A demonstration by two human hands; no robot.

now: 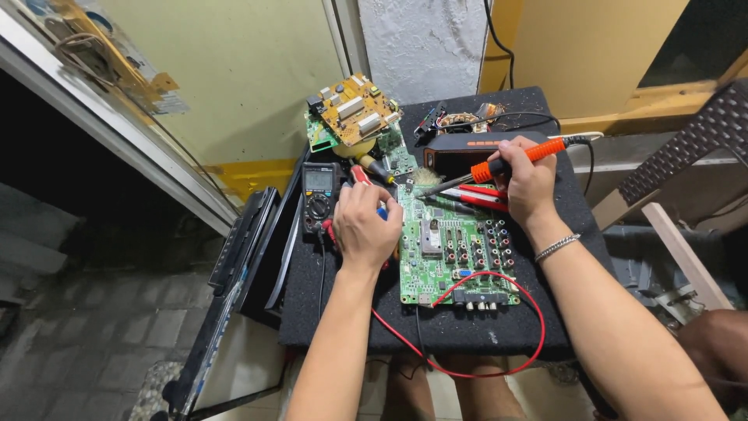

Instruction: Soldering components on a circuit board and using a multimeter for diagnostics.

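We take the green circuit board [456,257] as our landmark; it lies flat in the middle of the dark surface [467,331]. Our right hand [530,183] sits above the board's upper right corner, fingers wrapped around the orange-handled soldering iron [506,164], whose tip points down-left to the board's top edge. Our left hand [366,226] rests at the board's left edge, fingers curled over something we cannot make out, so we cannot tell whether it grips. A multimeter [319,199] lies just left of that hand. Red-handled pliers [479,195] lie on the board's upper part, under our right hand. A red wire [538,327] loops from the board's lower half past its right and bottom edges. A tan circuit board [354,109] stands tilted beyond the landmark's upper left.
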